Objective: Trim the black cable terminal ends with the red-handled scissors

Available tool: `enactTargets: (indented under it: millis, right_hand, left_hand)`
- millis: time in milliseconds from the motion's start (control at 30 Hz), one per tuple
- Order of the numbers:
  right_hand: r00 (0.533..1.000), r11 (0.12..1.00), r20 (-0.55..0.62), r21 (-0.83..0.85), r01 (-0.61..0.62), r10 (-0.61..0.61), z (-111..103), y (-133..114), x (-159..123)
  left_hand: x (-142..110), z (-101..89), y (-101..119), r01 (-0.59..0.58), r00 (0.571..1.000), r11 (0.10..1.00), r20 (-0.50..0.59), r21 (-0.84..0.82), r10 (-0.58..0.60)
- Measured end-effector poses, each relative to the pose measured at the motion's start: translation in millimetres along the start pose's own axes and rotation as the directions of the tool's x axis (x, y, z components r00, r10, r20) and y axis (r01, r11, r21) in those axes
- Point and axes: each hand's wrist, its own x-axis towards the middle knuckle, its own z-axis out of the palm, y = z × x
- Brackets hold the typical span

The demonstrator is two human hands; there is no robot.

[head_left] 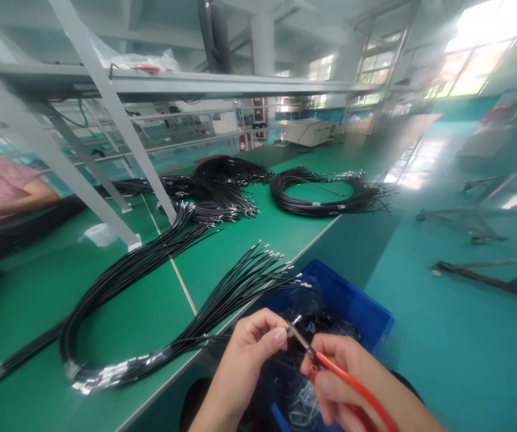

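Observation:
My left hand is closed in a pinch on a black cable, whose end shows at the fingertips. My right hand grips red-handled pliers. Their narrow metal jaws reach the cable end just beyond my left thumb; whether they are clamped on it I cannot tell. On the green table, left of my hands, a bent bundle of black cables lies with its pale-tipped ends fanned toward the table edge. Clear wrapping binds part of that bundle.
Below my hands stands a blue bin holding dark pieces and clear plastic. Farther back lie a coiled cable bundle and more black cables. A metal rack rises from the table. At far left is a person in pink.

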Motion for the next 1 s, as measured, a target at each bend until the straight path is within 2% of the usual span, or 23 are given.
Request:
enactTargets:
  millis: [100, 233, 300, 467, 600, 867, 1000]
  right_hand:
    - [0.998, 0.994, -0.018, -0.090, -0.057, 0.055, -2, -4, 0]
    - [0.997, 0.995, 0.023, -0.062, 0.079, -0.078, -6, 1, -6]
    - [0.994, 0.994, 0.024, -0.017, 0.107, -0.107, -8, 5, -10]
    - [0.993, 0.999, -0.109, -0.009, 0.036, -0.037, -7, 11, -19]
    - [0.979, 0.996, -0.205, 0.084, 0.023, -0.005, 1, 12, -22]
    - [0.993, 0.990, -0.121, 0.138, 0.010, 0.007, -2, 13, -22]
    - [0.993, 0.985, -0.115, 0.170, 0.022, -0.002, -3, 16, -23]
  left_hand:
    - [0, -0.7, 1, 0.029, 0.999, 0.999, -0.017, 0.022, -0.028]
    - [0, 1.1, 7, 0.070, 0.998, 0.995, -0.010, 0.068, -0.070]
    - [0, 3.6, 8, 0.073, 0.997, 0.994, -0.014, 0.085, -0.072]
    - [-2, 10.4, 9, 0.013, 0.997, 0.980, -0.076, 0.200, 0.002]
    - [-3, 13.5, 9, -0.015, 0.994, 0.967, -0.101, 0.253, 0.042]
    - [-6, 17.3, 10, -0.049, 0.987, 0.949, -0.132, 0.313, 0.095]
    - [-8, 19.6, 10, -0.081, 0.975, 0.890, -0.149, 0.448, 0.163]
